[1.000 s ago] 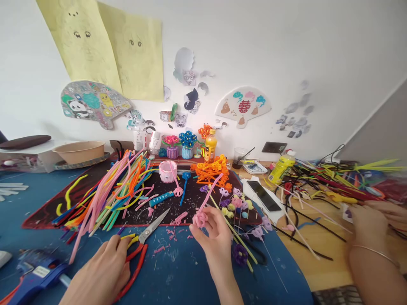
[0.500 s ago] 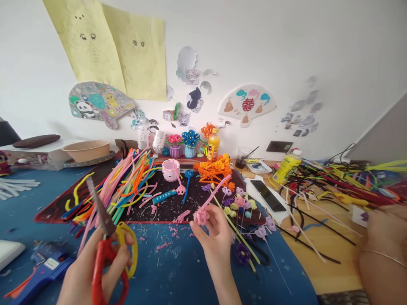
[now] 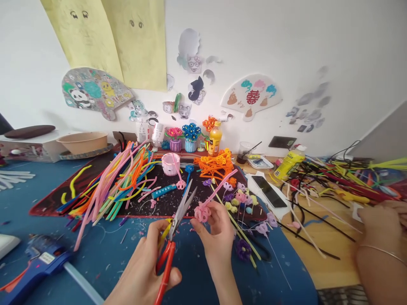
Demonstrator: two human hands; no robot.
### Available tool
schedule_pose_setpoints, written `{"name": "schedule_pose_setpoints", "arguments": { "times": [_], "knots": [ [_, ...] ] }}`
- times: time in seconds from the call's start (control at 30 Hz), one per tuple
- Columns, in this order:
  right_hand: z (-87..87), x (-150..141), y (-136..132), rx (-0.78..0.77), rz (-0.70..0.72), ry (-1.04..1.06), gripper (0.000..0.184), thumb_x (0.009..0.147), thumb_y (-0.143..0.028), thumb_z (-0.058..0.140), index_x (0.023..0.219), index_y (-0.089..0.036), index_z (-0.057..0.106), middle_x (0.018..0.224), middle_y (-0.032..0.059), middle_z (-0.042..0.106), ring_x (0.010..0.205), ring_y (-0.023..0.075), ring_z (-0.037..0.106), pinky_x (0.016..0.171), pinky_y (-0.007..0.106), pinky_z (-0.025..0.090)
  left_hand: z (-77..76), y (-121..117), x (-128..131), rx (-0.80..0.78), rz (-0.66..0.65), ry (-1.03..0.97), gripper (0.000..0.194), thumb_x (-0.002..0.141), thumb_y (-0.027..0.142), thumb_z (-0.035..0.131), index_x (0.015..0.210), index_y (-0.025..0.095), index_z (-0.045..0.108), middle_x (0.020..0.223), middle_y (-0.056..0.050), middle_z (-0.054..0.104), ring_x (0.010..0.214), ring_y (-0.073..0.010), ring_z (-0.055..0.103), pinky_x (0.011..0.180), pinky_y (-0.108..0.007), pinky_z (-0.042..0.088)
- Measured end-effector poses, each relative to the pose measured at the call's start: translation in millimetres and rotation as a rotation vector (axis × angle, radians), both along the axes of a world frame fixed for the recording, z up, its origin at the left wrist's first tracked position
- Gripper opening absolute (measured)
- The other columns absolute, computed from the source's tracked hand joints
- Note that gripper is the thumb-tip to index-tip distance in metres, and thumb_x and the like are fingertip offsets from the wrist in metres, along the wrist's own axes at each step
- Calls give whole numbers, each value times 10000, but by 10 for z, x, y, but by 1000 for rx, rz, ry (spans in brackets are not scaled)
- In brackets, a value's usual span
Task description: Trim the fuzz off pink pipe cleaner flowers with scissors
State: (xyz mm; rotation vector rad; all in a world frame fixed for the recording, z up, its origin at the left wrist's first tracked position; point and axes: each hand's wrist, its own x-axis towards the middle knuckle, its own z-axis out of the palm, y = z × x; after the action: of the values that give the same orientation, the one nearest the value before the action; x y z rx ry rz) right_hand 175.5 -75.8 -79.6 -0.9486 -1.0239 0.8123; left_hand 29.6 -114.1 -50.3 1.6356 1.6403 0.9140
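Observation:
My left hand [image 3: 149, 258] is closed around the red and yellow handles of a pair of scissors [image 3: 174, 226]. The two blades are parted and point up and away, just left of my other hand. Between the thumb and fingers of my right hand [image 3: 217, 237] is a pink pipe-cleaner flower [image 3: 202, 212]. Its long stem slants up to the right. Beyond the blades, a pink pot [image 3: 171, 164] and a blue glue tube [image 3: 163, 191] rest on the dark mat [image 3: 140, 207].
A bundle of coloured pipe cleaners [image 3: 111, 178] lies left, near a blue glue gun [image 3: 44, 260]. Orange pipe-cleaner pieces [image 3: 216, 165], purple flowers [image 3: 243, 249] and a phone [image 3: 269, 191] spread rightward. Another person's hand [image 3: 378, 224] works at the far right. Bottles stand along the wall.
My left hand has brought the scissors rightward, close to the pink flower, and their blades have parted. My right hand keeps its hold on the flower. The view has shifted slightly.

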Motion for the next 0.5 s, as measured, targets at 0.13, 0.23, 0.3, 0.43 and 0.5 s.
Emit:
{"name": "schedule_pose_setpoints", "arguments": {
  "times": [0.13,0.23,0.3,0.43,0.5],
  "knots": [
    [1,6,4,26,3,3,312,742,-213,735,1010,-223,575,957,38,623,916,195,616,802,330,519,86,67,-13,-61,-98,227,289,733,440,553,939,255,474,641,49,575,595,-180,551,639,-293,426],
    [-19,7,25,69,39,16,295,757,-188,709,1024,-231,592,982,42,640,928,197,627,802,323,527,91,97,-40,-51,-119,263,371,700,456,628,976,260,477,720,34,618,655,-192,590,684,-293,437],
    [-32,8,34,76,67,16,288,767,-178,694,1033,-238,602,980,41,654,916,195,637,808,324,530,64,88,-53,-57,-124,267,392,701,481,634,984,262,475,741,31,619,669,-193,588,664,-280,435],
    [-47,7,28,63,88,-6,284,776,-179,685,1038,-255,607,980,32,662,906,190,645,824,327,533,20,58,-60,-80,-145,267,353,729,489,608,951,260,456,690,53,571,611,-164,539,602,-242,410],
    [-50,5,19,54,82,-29,281,780,-173,678,1038,-259,607,977,29,655,900,186,641,825,326,534,18,58,-54,-82,-149,267,321,746,488,585,928,261,446,643,68,530,576,-151,496,571,-228,387]
  ]
}}
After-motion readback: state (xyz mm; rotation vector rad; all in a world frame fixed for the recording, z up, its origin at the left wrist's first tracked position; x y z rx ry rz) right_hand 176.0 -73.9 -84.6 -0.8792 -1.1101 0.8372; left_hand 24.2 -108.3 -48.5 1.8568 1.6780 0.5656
